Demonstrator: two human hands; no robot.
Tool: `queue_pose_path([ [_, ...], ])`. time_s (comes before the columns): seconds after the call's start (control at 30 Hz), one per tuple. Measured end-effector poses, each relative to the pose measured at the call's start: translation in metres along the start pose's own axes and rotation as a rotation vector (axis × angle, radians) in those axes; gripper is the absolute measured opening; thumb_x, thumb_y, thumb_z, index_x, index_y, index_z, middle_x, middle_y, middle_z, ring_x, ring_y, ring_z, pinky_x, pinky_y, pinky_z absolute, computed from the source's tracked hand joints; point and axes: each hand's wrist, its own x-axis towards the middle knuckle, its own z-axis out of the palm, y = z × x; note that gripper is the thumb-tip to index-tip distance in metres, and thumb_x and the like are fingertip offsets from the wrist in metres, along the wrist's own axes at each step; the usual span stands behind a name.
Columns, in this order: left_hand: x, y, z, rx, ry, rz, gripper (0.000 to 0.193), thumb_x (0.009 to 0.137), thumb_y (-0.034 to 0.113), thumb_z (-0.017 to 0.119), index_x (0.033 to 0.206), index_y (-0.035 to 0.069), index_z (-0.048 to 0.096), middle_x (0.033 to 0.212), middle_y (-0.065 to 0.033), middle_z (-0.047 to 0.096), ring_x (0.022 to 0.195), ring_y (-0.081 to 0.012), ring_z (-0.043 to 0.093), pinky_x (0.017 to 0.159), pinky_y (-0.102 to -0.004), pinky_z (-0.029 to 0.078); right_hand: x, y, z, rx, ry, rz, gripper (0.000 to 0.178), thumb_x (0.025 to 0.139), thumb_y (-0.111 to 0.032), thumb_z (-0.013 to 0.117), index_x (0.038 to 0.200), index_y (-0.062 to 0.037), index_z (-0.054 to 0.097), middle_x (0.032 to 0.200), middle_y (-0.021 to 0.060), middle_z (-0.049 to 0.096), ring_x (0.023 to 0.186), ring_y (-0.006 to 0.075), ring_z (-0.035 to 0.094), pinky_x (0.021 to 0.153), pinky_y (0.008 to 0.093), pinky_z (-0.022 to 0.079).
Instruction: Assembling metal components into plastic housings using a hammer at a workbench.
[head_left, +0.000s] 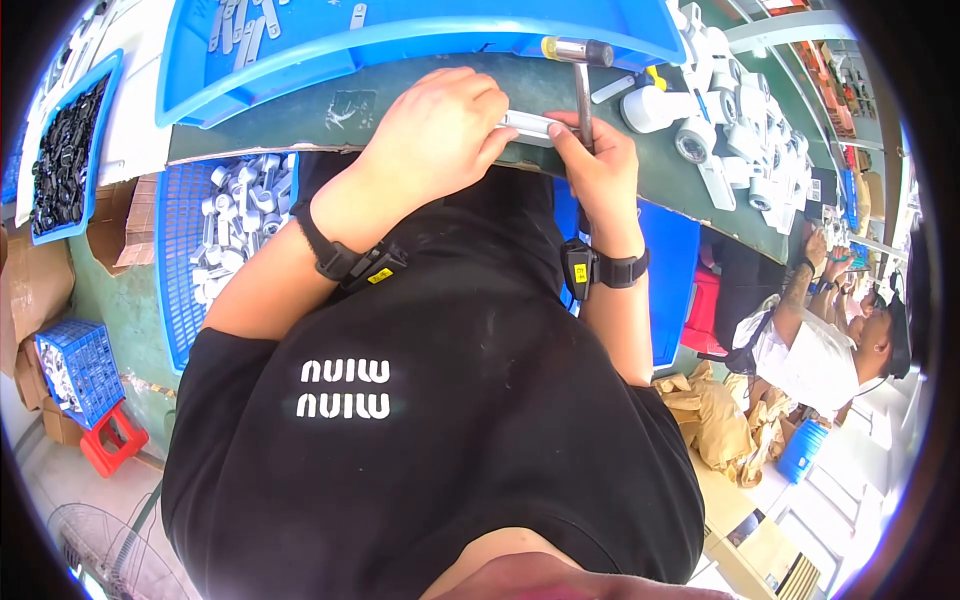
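A slim pale-grey plastic strip (527, 127) spans the gap between my two hands above the green bench edge. My left hand (435, 130) is closed on its left end, fingers curled over and hiding that end. At the other end, my right hand (603, 168) pinches it between thumb and forefinger. A small mallet (584, 95) with a metal handle stands head-up in the same right hand, its lower handle hidden by the fingers. The mallet's head has one yellowish face and one black face. Just beyond my hands is a blue tray (380, 50) with several flat grey strips.
White round-headed plastic parts (725, 120) are heaped on the bench at right. Below left stands a blue crate (185, 260) of similar parts; farther left is a blue tray of black pieces (70, 150). Another person (810, 340) sits at far right.
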Motion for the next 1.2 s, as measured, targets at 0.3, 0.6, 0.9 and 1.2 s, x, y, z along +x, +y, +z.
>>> queue_pose_path([
  [0.3,0.002,-0.002,0.001,-0.020,0.008,0.022,0.022,0.087,0.014,0.082,0.093,0.001,0.066,0.094,-0.0143,0.070,0.091,-0.0373,0.067,0.083,-0.0461,0.055,-0.003,0.016,0.000,0.130,0.043,-0.100,0.015,0.099,-0.013,0.079,0.110,-0.0031,0.082,0.068,-0.0107,0.053,0.063,0.0001,0.041,0.057,0.0225,0.030],
  [0.6,0.001,0.003,0.003,0.010,0.033,0.023,0.023,0.087,0.014,0.082,0.103,0.005,0.070,0.098,-0.0124,0.071,0.096,-0.0355,0.068,0.090,-0.0452,0.053,-0.004,0.036,-0.008,0.542,0.102,-0.140,0.010,0.100,-0.003,0.074,0.109,0.0009,0.075,0.071,-0.0008,0.061,0.050,0.0049,0.049,0.045,0.0253,0.037],
  [0.9,-0.022,-0.019,-0.029,-0.794,0.220,-0.296,0.031,0.104,0.011,0.070,0.132,-0.001,0.068,0.117,-0.0109,0.073,0.108,-0.0234,0.072,0.097,-0.0420,0.060,0.000,0.036,-0.021,0.853,0.017,-0.115,0.010,0.104,-0.006,0.063,0.107,0.0017,0.069,0.075,0.0054,0.058,0.046,0.0106,0.042,0.044,0.0288,0.034],
  [1.2,-0.034,-0.030,-0.060,-1.589,0.146,-0.424,0.053,0.110,0.028,0.059,0.148,-0.008,0.054,0.126,-0.0150,0.069,0.106,-0.0257,0.070,0.105,-0.0544,0.057,0.004,0.034,-0.027,0.762,-0.066,-0.070,0.008,0.102,-0.005,0.066,0.104,0.0023,0.067,0.071,0.0038,0.056,0.045,0.0092,0.041,0.042,0.0275,0.034],
])
